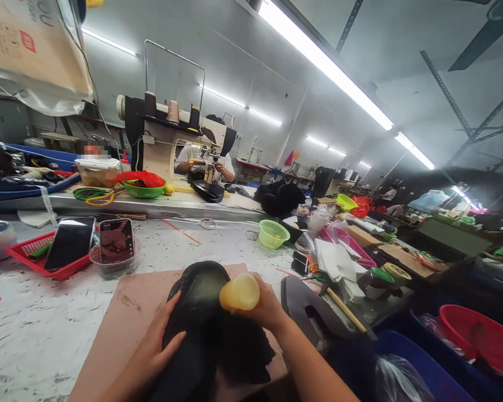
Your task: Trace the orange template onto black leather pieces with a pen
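Observation:
A rounded black piece (pixel 201 285), smooth like leather with a pale sheen near its far end, lies in front of me on a pinkish board (pixel 117 312). My left hand (pixel 159 338) rests along its left side, thumb apart from the other fingers. In my right hand (pixel 268 307) is a yellowish, rounded bottle-like object (pixel 240 291), held over the black piece's right side; its tip is hidden. Beneath that hand spreads a dark, ragged-edged black material (pixel 251 352). To the right lies a dark flat template (pixel 310 312) with a slot.
A red basket (pixel 62 271) and a clear tub (pixel 121 259) each hold a phone. A green basket (pixel 273 234), notebook (pixel 333 259) and wooden handle (pixel 346 310) lie rightward. Across the bench, a person (pixel 226 164) works at a sewing machine (pixel 163 145). Blue bins stand at lower right.

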{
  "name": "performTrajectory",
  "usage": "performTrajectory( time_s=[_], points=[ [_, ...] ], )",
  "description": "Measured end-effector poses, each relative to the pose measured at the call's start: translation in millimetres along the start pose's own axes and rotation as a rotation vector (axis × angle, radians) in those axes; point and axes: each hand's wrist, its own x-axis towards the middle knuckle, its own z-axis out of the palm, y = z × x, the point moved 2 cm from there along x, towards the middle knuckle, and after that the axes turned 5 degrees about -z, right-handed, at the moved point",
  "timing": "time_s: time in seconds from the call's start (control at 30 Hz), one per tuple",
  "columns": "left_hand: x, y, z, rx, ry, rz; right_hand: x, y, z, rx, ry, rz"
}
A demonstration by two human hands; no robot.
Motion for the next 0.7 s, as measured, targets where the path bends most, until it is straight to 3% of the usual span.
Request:
performTrajectory(
  time_s=[0.13,0.3,0.47,0.53,0.63,0.7],
  points=[
    [-1.5,-1.7,-6.6,0.069,-0.022,-0.004,7.5,-7.9,18.2,0.034,0.112,0.027],
    [-0.9,0.8,-17.8,0.153,-0.025,-0.028,13.4,-18.7,40.6,0.025,0.024,-0.133],
    [5.5,19.0,-23.7,0.172,-0.071,-0.117,38.5,-18.2,41.1,-0.023,0.193,-0.063],
    [8.4,25.1,-24.5,0.176,-0.066,-0.179,43.5,-25.9,45.0,0.005,0.101,-0.063],
    [11.1,29.1,-23.7,0.169,-0.021,-0.260,36.6,-38.5,50.0,0.099,-0.156,-0.102],
    [11.5,30.2,-22.6,0.168,0.007,-0.300,27.8,-38.0,44.7,0.132,-0.217,-0.096]
  ],
)
